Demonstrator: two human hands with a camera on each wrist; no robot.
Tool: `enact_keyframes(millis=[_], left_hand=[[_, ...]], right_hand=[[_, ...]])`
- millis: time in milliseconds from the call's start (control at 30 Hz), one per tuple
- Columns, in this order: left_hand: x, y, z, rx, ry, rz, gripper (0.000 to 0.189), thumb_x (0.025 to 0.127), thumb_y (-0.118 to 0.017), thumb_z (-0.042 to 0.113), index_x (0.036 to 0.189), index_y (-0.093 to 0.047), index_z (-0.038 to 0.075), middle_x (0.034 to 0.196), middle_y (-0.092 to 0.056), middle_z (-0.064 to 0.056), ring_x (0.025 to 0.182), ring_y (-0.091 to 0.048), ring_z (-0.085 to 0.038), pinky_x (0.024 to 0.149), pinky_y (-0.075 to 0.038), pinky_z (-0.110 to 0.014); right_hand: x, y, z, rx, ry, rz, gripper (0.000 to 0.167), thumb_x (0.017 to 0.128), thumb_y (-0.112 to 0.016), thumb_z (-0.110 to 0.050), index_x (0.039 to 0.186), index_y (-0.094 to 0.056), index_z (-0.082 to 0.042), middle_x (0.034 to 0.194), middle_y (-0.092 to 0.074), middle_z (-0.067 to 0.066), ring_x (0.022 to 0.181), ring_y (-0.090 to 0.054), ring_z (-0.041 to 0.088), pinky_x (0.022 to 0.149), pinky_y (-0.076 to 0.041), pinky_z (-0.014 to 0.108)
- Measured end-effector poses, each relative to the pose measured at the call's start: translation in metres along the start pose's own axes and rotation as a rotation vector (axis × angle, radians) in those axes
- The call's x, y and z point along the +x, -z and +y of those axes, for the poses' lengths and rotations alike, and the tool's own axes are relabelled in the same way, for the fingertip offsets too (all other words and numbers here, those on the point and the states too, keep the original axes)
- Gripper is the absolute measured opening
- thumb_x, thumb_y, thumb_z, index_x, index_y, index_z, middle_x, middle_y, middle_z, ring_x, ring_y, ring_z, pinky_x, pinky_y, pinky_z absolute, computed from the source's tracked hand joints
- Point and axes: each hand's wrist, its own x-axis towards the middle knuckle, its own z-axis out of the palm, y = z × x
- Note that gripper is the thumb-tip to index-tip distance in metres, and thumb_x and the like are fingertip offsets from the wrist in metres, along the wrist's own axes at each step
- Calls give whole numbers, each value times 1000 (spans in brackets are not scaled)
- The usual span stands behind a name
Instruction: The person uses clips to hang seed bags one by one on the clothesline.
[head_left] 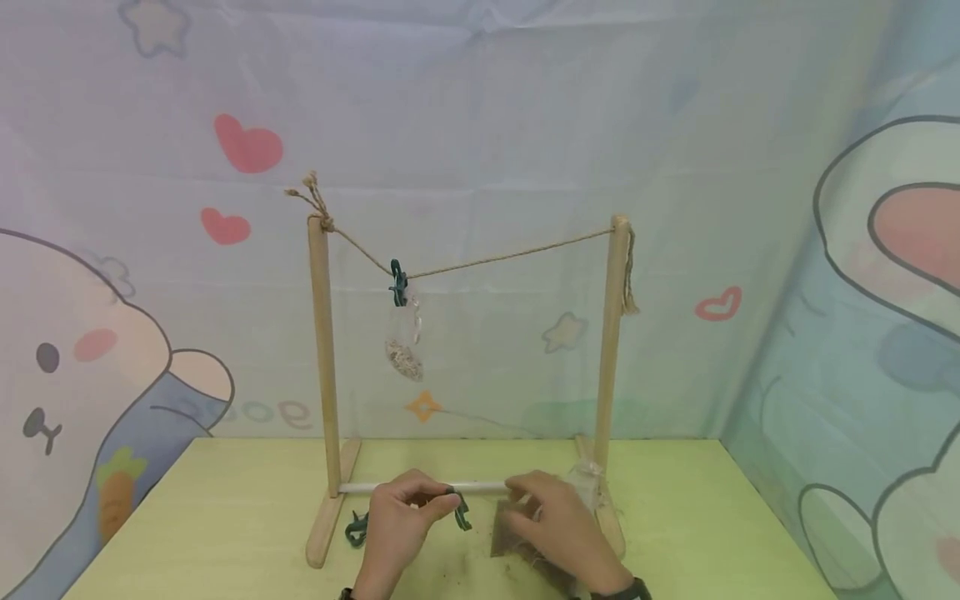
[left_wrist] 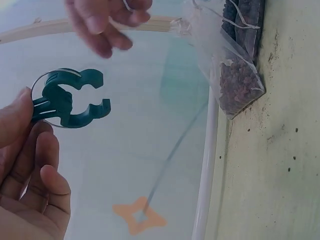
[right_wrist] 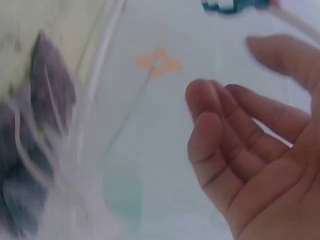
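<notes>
My left hand [head_left: 400, 518] pinches a dark green spring clip [left_wrist: 70, 97] between thumb and fingers, its toothless jaws pointing away from the hand. To the right, my right hand [head_left: 558, 521] hovers over small mesh sachets [left_wrist: 240, 85] with dark contents and white drawstrings. Its fingers [right_wrist: 210, 145] are loosely bent with nothing between them. Another green clip [head_left: 398, 283] hangs on the twine [head_left: 517, 254], holding a sheer sachet [head_left: 405, 358] partly filled with pale bits. One more clip [head_left: 357, 528] lies on the table beside my left hand.
A wooden stand with a left post [head_left: 324, 358] and a right post [head_left: 611, 350] carries the twine. A white crossbar [head_left: 480, 486] joins its feet low over the yellow-green table [head_left: 225, 517]. Behind hangs a printed cloth [head_left: 480, 133]. Dark crumbs dot the tabletop near the sachets.
</notes>
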Motion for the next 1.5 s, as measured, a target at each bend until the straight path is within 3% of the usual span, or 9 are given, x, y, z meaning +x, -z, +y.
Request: enact_keyframes(millis=[133, 267, 400, 533, 667, 867, 1200, 1400, 1500], left_hand=[[1, 0, 0, 3, 11, 24, 8, 78, -88, 5, 79, -81, 8, 77, -71, -6, 68, -64, -11, 69, -52, -25], [1, 0, -1, 10, 9, 25, 9, 77, -89, 5, 78, -80, 8, 76, -71, -6, 65, -63, -10, 67, -51, -25], [1, 0, -1, 10, -5, 27, 9, 77, -89, 4, 77, -80, 8, 75, -71, -5, 63, -62, -9, 66, -50, -25], [1, 0, -1, 11, -20, 34, 10, 76, -89, 3, 76, -80, 8, 74, -70, -5, 62, -62, -9, 65, -50, -24], [1, 0, -3, 16, -22, 41, 10, 76, -89, 3, 76, -80, 9, 73, -70, -4, 62, -61, -8, 66, -49, -23], [2, 0, -4, 42, -30, 53, 10, 77, -89, 5, 77, -80, 9, 76, -73, -5, 63, -62, -7, 66, -50, -23], [2, 2, -2, 71, -94, 67, 6, 80, -85, 1, 82, -80, 2, 76, -73, -6, 63, -62, -7, 62, -49, -23], [-1, 1, 6, 95, -224, 116, 8, 78, -86, 0, 78, -79, 5, 73, -72, -6, 59, -58, -5, 57, -48, -23], [-2, 1, 15, 96, -256, 146, 10, 77, -87, 0, 78, -79, 6, 72, -71, -3, 59, -55, -4, 57, -47, -22]], right_hand=[[-3, 14, 7, -108, -131, 38, 29, 90, -78, -9, 118, -72, -2, 107, -71, 9, 76, -63, 11, 62, -51, 23], [-4, 21, 20, -161, -258, 26, 31, 87, -79, -4, 117, -73, 0, 113, -69, 15, 76, -63, 15, 65, -54, 31], [-5, 23, 33, -215, -336, 3, 34, 85, -80, -7, 116, -73, 5, 121, -67, 23, 95, -69, 34, 80, -58, 50], [-6, 22, 43, -248, -361, -21, 35, 83, -82, -8, 114, -74, 6, 118, -69, 24, 104, -68, 42, 84, -57, 56], [-7, 19, 50, -239, -363, -23, 35, 80, -82, -6, 111, -73, 7, 108, -73, 22, 86, -69, 30, 72, -58, 49], [-7, 15, 47, -183, -366, 7, 23, 80, -77, -4, 100, -71, 6, 87, -70, 11, 64, -54, 18, 58, -49, 36], [-3, 9, 28, -72, -277, 94, 22, 81, -75, 1, 103, -72, 2, 88, -70, 7, 71, -59, 14, 64, -54, 35], [0, 4, 18, 21, -252, 192, 21, 84, -74, 0, 105, -72, -3, 96, -72, 7, 86, -69, 20, 75, -59, 37], [1, 2, 11, 80, -224, 232, 17, 86, -76, -2, 102, -74, -5, 95, -74, 4, 87, -70, 17, 76, -58, 32]])
